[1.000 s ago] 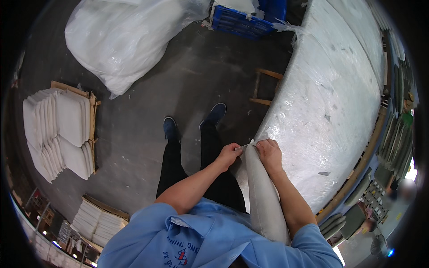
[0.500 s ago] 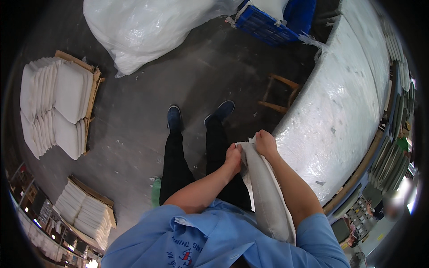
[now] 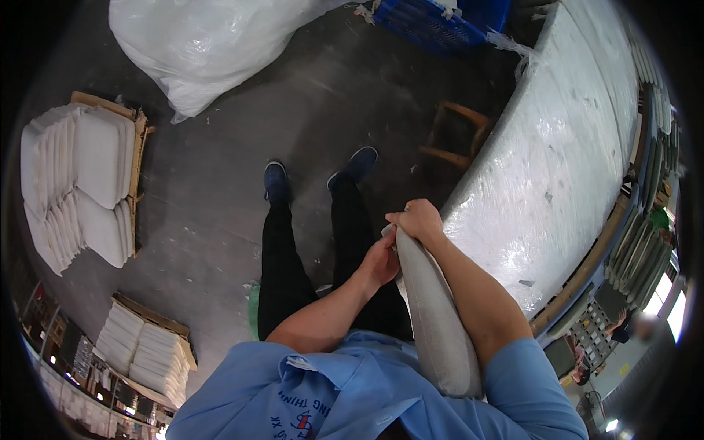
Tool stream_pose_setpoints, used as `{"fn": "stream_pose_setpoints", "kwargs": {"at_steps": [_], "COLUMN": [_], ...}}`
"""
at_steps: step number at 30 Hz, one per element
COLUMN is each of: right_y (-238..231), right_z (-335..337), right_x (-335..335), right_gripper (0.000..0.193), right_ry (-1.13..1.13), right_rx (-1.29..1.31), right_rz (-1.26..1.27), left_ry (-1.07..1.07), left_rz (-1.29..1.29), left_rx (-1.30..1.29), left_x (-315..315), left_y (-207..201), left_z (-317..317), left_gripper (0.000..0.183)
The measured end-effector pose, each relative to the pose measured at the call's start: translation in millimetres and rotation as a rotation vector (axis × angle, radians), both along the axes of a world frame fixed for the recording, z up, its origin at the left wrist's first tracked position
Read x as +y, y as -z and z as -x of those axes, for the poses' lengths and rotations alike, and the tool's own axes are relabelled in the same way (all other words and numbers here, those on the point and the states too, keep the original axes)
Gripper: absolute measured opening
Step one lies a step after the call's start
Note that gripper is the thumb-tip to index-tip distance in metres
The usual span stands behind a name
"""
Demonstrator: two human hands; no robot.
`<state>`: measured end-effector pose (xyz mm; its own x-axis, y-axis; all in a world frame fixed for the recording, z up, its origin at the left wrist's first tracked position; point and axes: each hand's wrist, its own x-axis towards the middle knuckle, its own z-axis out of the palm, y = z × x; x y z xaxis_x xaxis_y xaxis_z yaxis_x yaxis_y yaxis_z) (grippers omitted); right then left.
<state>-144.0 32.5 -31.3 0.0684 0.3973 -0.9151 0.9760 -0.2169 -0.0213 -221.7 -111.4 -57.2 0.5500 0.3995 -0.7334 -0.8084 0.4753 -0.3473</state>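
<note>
A light grey fabric cushion [image 3: 438,323] stands on edge against my body, its narrow side facing up and its far end pointing away from me. At that far end my left hand [image 3: 381,259] is closed around the left corner, its fingertips partly hidden by the fabric. My right hand [image 3: 418,219] is folded over the top of the same end, thumb and fingers pressed together on the cloth. Both hands nearly touch. Whatever lies under the right palm is hidden.
To my right runs a long table [image 3: 543,176] covered in clear plastic film. A wooden stool frame [image 3: 460,159] stands beside it. White pads are stacked on pallets at left [image 3: 99,158] and lower left [image 3: 139,352]. Ahead are a large plastic-wrapped bundle [image 3: 198,51] and a blue crate [image 3: 425,26].
My hands have come closer together, with the right moving left over the cushion's end. The white inner edge and gap seen between them before are now covered.
</note>
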Motion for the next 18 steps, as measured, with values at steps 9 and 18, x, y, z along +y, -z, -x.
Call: {"fn": "stream_pose_setpoints", "kwargs": {"at_steps": [9, 18], "right_y": [32, 44], "right_z": [1, -6], "right_x": [-8, 5], "right_gripper": [0.02, 0.019], "right_ry": [-0.023, 0.019], "right_rx": [-0.055, 0.039], "right_rz": [-0.258, -0.237], "left_ry": [0.059, 0.157], "left_rz": [0.016, -0.012], "left_rx": [0.264, 0.174], "left_x": [13, 30], "left_y": [8, 25], "left_z": [-13, -8], "left_gripper": [0.037, 0.035]}}
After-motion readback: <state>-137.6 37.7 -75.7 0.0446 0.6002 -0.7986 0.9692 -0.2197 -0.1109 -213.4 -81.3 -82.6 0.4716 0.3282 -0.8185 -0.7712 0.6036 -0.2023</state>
